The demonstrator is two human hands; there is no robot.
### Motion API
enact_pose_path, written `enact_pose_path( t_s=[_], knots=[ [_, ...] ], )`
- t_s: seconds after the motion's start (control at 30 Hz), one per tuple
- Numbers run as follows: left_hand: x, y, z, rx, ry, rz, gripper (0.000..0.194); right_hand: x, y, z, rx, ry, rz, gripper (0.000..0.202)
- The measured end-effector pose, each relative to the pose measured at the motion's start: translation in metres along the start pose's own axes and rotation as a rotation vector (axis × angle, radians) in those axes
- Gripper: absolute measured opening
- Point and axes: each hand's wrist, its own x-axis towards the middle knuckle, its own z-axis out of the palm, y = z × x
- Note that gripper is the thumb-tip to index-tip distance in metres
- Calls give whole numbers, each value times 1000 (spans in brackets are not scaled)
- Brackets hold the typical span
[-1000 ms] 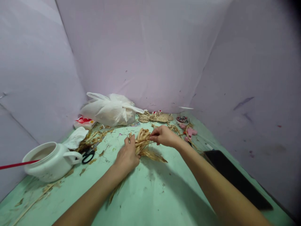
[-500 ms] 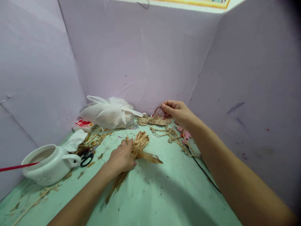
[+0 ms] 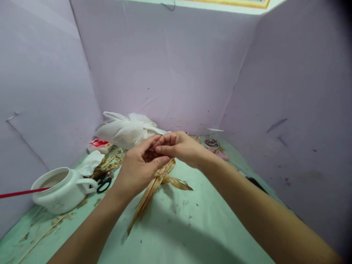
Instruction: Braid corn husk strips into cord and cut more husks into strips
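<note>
My left hand [image 3: 140, 165] and my right hand [image 3: 180, 146] meet in mid-view, raised over the green table. Their fingertips are pressed together around something too small and hidden to name. Below and just beyond them lies a bundle of dry tan husk strips [image 3: 150, 194], tied near its upper part, with one strip sticking out to the right. My hands cover part of the bundle's upper end, and neither hand is seen gripping it.
A white mug [image 3: 62, 196] with a red stick [image 3: 24, 191] stands left, beside black-handled scissors [image 3: 104, 184] and a crumpled tissue [image 3: 90, 163]. Behind lie a white plastic bag [image 3: 123, 128] and a red-and-white packet [image 3: 100, 145]. A small round dish [image 3: 211, 143] sits back right, near the walls.
My left hand has let go of the husk bundle and risen. My right hand has come back from the rear of the table to meet it.
</note>
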Motion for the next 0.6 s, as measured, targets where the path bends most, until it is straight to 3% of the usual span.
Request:
enact_pose_path(
  t_s=[0.13, 0.27, 0.33, 0.43, 0.53, 0.6],
  knots=[
    [-2, -8, -1, 314, 98, 237, 33, -3, 9, 20, 202, -20, 117, 2],
    [1, -21, -8, 467, 154, 309, 29, -12, 5, 17, 360, -86, 173, 18],
    [5, -21, -13, 550, 204, 296, 24, -18, 9, 7, 397, -31, 187, 25],
    [14, -16, -23, 628, 227, 207, 22, -26, 23, -14, 339, 178, 165, 22],
    [9, -18, -44, 542, 23, 2, 37, -29, 43, -35, 252, 380, 175, 12],
    [-17, -32, -66, 408, -181, -145, 41, -27, 55, -44, 211, 454, 207, 9]
  ],
)
